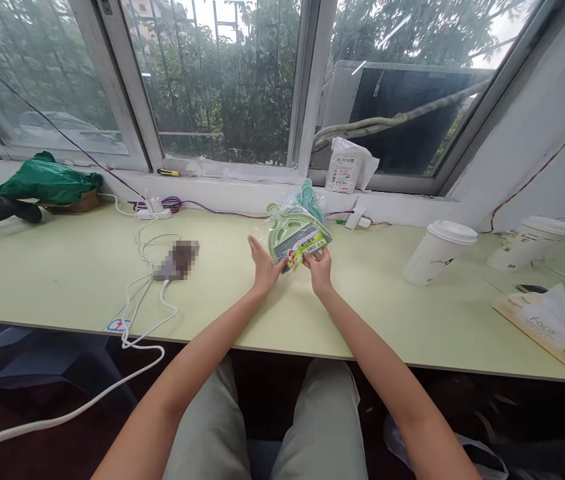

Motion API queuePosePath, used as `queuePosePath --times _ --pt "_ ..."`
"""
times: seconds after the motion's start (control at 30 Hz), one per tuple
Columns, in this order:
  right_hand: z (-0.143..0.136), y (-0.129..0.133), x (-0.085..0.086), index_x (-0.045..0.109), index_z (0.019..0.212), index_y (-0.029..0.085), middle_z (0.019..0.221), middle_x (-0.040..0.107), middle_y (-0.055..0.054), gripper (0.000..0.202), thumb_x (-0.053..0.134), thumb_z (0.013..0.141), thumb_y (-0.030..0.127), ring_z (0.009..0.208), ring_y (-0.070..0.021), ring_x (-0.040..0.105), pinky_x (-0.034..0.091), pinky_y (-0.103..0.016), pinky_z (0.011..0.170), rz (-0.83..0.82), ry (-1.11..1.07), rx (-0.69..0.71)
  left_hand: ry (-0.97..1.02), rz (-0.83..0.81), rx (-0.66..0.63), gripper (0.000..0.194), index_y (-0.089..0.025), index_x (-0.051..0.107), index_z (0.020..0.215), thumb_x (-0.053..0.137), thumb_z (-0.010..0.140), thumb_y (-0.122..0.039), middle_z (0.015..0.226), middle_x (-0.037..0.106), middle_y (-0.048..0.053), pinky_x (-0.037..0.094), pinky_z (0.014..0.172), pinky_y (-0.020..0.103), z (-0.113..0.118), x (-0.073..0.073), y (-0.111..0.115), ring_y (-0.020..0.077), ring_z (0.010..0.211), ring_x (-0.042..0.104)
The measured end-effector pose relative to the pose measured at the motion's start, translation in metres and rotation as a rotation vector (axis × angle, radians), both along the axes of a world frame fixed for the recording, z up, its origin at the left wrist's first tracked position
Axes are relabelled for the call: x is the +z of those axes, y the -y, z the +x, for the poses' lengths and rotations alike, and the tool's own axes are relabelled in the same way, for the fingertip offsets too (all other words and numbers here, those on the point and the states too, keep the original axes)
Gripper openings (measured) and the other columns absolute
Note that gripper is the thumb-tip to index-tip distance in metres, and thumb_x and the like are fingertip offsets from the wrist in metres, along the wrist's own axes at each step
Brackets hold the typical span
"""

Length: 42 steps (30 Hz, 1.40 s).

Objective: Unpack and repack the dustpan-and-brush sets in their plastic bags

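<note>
Both my hands hold a green dustpan and brush set [296, 235] in clear plastic wrapping, tilted up above the table. A yellow-green printed label runs across its lower part, over the grey bristles. My left hand [265, 267] is at its lower left, thumb against the label and a finger stretched out beside the set. At the lower right edge, my right hand [319, 270] grips with the thumb in front; its other fingers are partly hidden behind. Just behind stands a teal wrapped set [308, 195], partly covered by the green one.
White lidded cups [437, 253] and a tissue pack [547, 327] are on the right of the table [362, 313]. A blurred-out phone-like object [177, 260] and white cables lie left. A green bag [47, 180] is far left; a white package [349, 165] stands on the windowsill.
</note>
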State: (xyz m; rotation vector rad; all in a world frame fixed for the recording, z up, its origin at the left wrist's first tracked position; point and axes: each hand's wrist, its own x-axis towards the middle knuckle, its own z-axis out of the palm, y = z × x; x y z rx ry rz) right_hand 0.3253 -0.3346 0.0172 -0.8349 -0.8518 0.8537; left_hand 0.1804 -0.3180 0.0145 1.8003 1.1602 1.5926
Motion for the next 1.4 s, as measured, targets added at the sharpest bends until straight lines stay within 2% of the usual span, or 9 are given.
queuePosePath --times 0.1,0.2,0.3,0.53,0.73,1.1,1.17,1.27,1.4 --pt "0.0 0.001 0.0 0.052 0.108 0.022 0.1 0.067 -0.004 0.054 0.075 0.06 0.03 0.094 -0.0181 0.064 0.056 -0.035 0.081 -0.005 0.011 0.019 -0.307 0.153 0.038 0.078 -0.026 0.022 0.148 0.061 0.081 -0.03 0.158 -0.001 0.009 0.007 0.114 0.055 -0.002 0.009 0.006 0.0306 0.144 -0.006" --pt "-0.003 0.002 0.0 0.052 0.106 0.022 0.098 0.068 -0.004 0.053 0.076 0.06 0.031 0.091 -0.0178 0.065 0.056 -0.035 0.08 -0.033 0.033 0.057 -0.507 0.227 -0.15 0.049 -0.027 0.047 0.136 0.044 0.088 -0.021 0.154 0.025 0.008 0.016 0.114 0.054 -0.005 0.013 0.007 0.0295 0.144 0.015" --pt "-0.006 0.002 -0.001 0.054 0.104 0.021 0.097 0.068 -0.004 0.05 0.076 0.06 0.031 0.089 -0.0176 0.065 0.056 -0.034 0.079 -0.059 0.043 0.091 -0.545 0.236 -0.267 0.041 -0.025 0.058 0.125 0.041 0.089 -0.02 0.15 0.034 0.009 0.021 0.112 0.053 -0.006 0.012 0.007 0.0295 0.142 0.021" --pt "-0.011 0.002 -0.006 0.055 0.103 0.02 0.093 0.069 -0.003 0.049 0.074 0.059 0.029 0.081 -0.0159 0.065 0.057 -0.032 0.075 -0.104 0.068 0.105 -0.438 0.283 -0.308 0.039 -0.023 0.059 0.123 0.043 0.088 -0.022 0.152 0.03 0.009 -0.001 0.115 0.056 -0.003 0.017 0.014 0.0283 0.144 0.014" --pt "-0.008 0.0 -0.008 0.054 0.105 0.02 0.093 0.068 -0.003 0.051 0.074 0.059 0.028 0.084 -0.0172 0.065 0.057 -0.035 0.078 -0.098 0.049 0.067 -0.516 0.283 -0.176 0.046 -0.02 0.052 0.131 0.044 0.086 -0.024 0.154 0.023 0.01 -0.011 0.112 0.057 -0.006 0.014 0.007 0.0275 0.145 0.003" --pt "-0.004 0.003 -0.006 0.057 0.105 0.019 0.09 0.07 -0.004 0.046 0.073 0.062 0.029 0.088 -0.0198 0.067 0.057 -0.035 0.08 -0.052 0.072 0.053 -0.562 0.252 -0.555 0.055 -0.02 0.041 0.139 0.036 0.085 -0.013 0.154 0.025 0.011 0.018 0.114 0.049 0.003 0.008 0.017 0.0242 0.144 0.013" --pt "-0.002 0.003 -0.005 0.058 0.104 0.019 0.095 0.07 -0.005 0.046 0.074 0.062 0.031 0.092 -0.0201 0.067 0.056 -0.035 0.082 -0.035 0.042 0.058 -0.471 0.282 -0.52 0.052 -0.023 0.04 0.139 0.036 0.088 -0.017 0.154 0.024 0.009 0.016 0.115 0.047 0.006 0.012 0.022 0.0222 0.144 0.014" --pt "0.0 0.003 -0.002 0.059 0.102 0.019 0.1 0.07 -0.006 0.045 0.076 0.062 0.032 0.094 -0.0196 0.066 0.056 -0.036 0.084 -0.021 -0.008 0.063 -0.207 0.258 -0.235 0.057 -0.025 0.026 0.146 0.041 0.092 -0.031 0.157 0.013 0.007 0.011 0.117 0.044 0.005 0.016 0.019 0.022 0.145 0.005" --pt "0.0 0.002 0.0 0.06 0.099 0.019 0.102 0.069 -0.006 0.045 0.079 0.06 0.032 0.098 -0.0208 0.065 0.056 -0.036 0.085 -0.017 -0.056 0.089 0.243 -0.004 0.063 0.097 -0.026 -0.003 0.149 0.062 0.081 -0.049 0.157 -0.007 0.012 0.021 0.115 0.041 -0.002 0.014 -0.001 0.0273 0.145 0.007"
